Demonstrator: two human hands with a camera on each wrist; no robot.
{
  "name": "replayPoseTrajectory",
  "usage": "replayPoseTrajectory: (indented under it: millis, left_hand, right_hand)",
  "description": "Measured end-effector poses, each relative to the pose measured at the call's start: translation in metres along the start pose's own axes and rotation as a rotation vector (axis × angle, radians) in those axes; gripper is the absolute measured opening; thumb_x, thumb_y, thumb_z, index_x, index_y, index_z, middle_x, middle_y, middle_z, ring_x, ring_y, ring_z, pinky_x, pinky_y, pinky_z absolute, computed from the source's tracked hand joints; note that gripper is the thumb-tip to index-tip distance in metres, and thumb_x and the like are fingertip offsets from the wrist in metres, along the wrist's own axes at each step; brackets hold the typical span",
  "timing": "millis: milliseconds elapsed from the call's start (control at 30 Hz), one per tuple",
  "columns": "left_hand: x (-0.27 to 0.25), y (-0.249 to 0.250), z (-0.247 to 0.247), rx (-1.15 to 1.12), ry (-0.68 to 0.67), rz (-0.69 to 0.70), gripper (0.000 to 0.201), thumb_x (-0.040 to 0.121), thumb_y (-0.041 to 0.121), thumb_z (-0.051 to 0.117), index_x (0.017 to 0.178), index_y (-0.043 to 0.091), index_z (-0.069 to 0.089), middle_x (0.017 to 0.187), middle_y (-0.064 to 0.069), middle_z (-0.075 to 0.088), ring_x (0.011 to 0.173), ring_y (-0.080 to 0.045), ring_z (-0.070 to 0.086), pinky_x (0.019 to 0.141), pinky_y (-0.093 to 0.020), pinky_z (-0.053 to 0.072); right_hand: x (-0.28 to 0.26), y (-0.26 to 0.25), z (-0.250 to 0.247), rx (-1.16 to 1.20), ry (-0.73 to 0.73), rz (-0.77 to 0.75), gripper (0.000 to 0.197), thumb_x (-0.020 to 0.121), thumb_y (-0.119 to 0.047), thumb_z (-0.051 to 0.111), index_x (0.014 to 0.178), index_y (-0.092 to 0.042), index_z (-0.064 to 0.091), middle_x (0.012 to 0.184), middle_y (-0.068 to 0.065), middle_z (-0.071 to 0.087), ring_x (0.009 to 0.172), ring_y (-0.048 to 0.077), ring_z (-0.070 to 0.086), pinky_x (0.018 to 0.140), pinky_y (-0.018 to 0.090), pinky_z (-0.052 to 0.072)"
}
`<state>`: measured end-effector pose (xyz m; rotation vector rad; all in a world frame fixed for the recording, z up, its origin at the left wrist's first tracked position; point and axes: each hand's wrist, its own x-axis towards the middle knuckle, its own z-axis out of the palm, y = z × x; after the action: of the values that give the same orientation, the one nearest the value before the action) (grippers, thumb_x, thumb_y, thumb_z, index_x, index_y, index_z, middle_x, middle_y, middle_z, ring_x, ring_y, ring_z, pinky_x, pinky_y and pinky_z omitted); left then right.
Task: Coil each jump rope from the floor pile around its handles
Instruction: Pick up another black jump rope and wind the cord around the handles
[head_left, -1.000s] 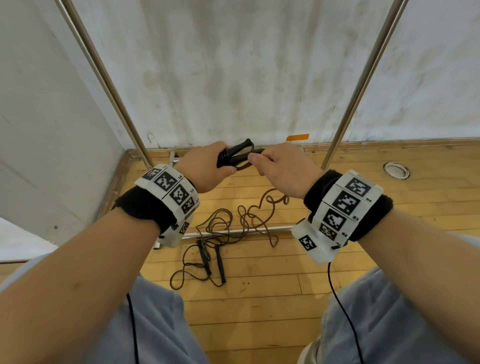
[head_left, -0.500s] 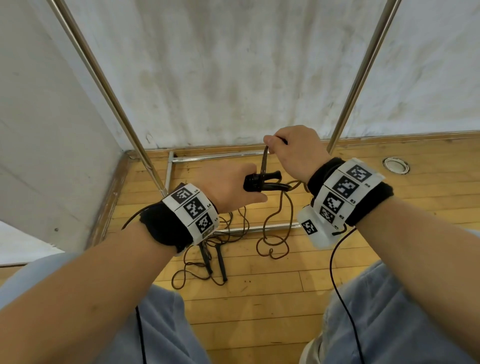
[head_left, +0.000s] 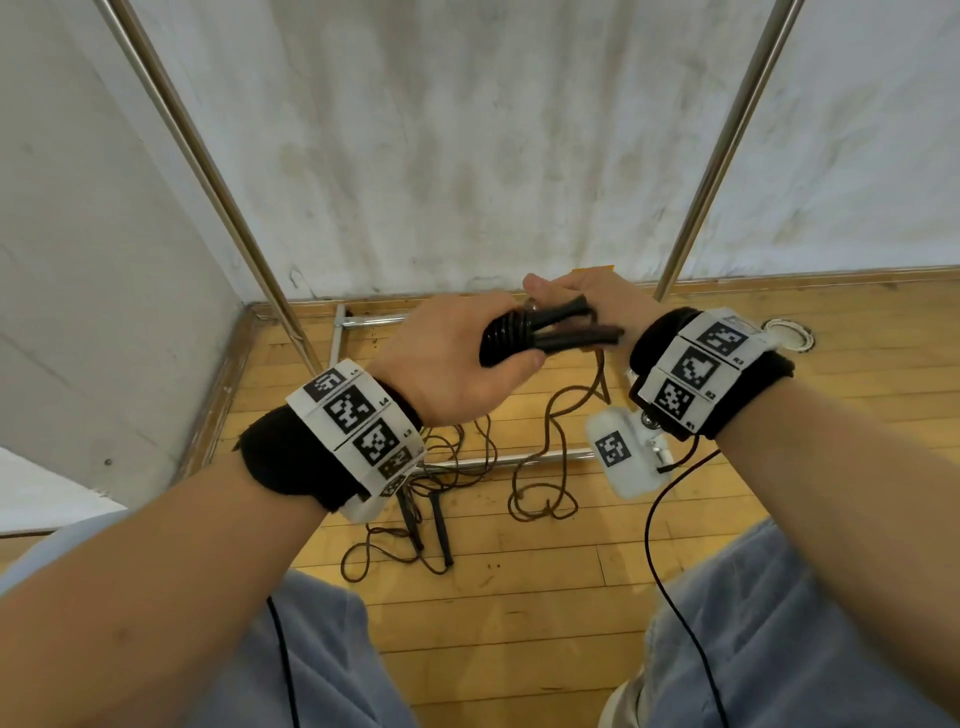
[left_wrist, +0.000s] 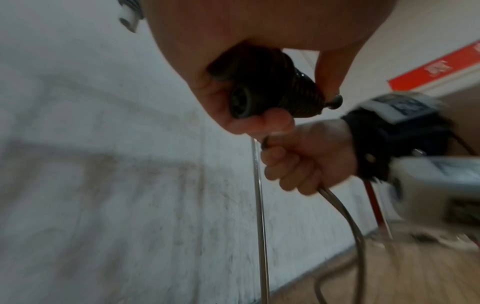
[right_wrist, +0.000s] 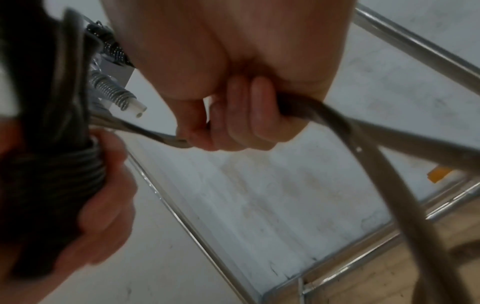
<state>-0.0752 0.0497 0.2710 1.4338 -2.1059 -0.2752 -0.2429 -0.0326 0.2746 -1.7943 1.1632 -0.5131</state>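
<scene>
Head view is looking bright and evenly lit, soft daylight feel, no harsh shadows, and the metal poles (head_left: 208, 171) are bowing outward from wide-angle distortion. Both wrist views are coming out dimmer and smeared with motion blur, the hands (left_wrist: 306, 162) sitting backlit and shadowy against the pale wall (right_wrist: 259, 195).

Black jump-rope handles (head_left: 540, 332) wound with dark brown cord (head_left: 550, 441); white wristbands (head_left: 358, 421) printed with black square codes over black cuffs; honey-yellow plank floor (head_left: 519, 613); stained whitish wall (head_left: 467, 156); orange tape (head_left: 592, 269) at far skirting.
</scene>
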Motion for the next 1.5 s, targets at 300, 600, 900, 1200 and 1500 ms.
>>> replayPoseTrajectory:
  millis: [300, 600, 900, 1200, 1500]
  left_hand:
    - [0.015, -0.012, -0.016, -0.447, 0.284, -0.353, 0.024, 0.086, 0.035, 0.060, 0.089, 0.011, 0.060, 0.066, -0.002, 0.064, 0.053, -0.017, 0.058, 0.054, -0.035, 0.049]
    - [0.021, -0.013, -0.013, -0.558, 0.272, -0.419, 0.012, 0.091, 0.024, 0.058, 0.097, 0.014, 0.061, 0.067, -0.004, 0.060, 0.049, -0.018, 0.053, 0.049, -0.029, 0.044]
    - [0.023, -0.001, -0.011, -0.561, 0.216, -0.348, 0.018, 0.086, 0.028, 0.060, 0.094, 0.013, 0.061, 0.073, -0.011, 0.064, 0.050, -0.018, 0.055, 0.053, -0.030, 0.045]
    - [0.020, -0.014, -0.020, -0.441, 0.271, -0.361, 0.011, 0.091, 0.027, 0.059, 0.100, 0.020, 0.059, 0.073, 0.002, 0.062, 0.060, -0.016, 0.060, 0.061, -0.031, 0.049]
    - [0.023, -0.046, -0.026, -0.220, 0.388, -0.430, 0.026, 0.090, 0.039, 0.055, 0.110, 0.022, 0.054, 0.093, 0.001, 0.066, 0.082, -0.019, 0.064, 0.073, -0.037, 0.053]
  right_hand:
    - [-0.003, -0.005, 0.039, 0.159, 0.055, -0.125, 0.028, 0.100, -0.034, 0.037, 0.087, -0.018, 0.057, 0.053, -0.013, 0.038, 0.041, 0.002, 0.033, 0.042, 0.017, 0.029]
    - [-0.007, -0.006, 0.047, -0.457, 0.142, -0.237, 0.031, 0.098, -0.031, 0.043, 0.081, -0.013, 0.062, 0.069, -0.001, 0.056, 0.066, 0.015, 0.052, 0.062, 0.028, 0.035]
    - [-0.003, 0.001, 0.049, -0.094, 0.021, -0.095, 0.016, 0.084, -0.031, 0.065, 0.078, -0.018, 0.058, 0.080, 0.000, 0.060, 0.071, 0.013, 0.055, 0.066, 0.032, 0.046]
    - [0.000, 0.000, 0.048, -0.006, 0.000, -0.142, 0.032, 0.100, -0.035, 0.036, 0.079, -0.023, 0.058, 0.054, -0.008, 0.051, 0.056, 0.008, 0.051, 0.060, 0.022, 0.045]
    - [-0.014, -0.004, 0.049, -0.143, 0.076, -0.230, 0.041, 0.100, -0.034, 0.035, 0.062, -0.021, 0.039, 0.057, -0.008, 0.036, 0.052, 0.009, 0.034, 0.055, 0.025, 0.030]
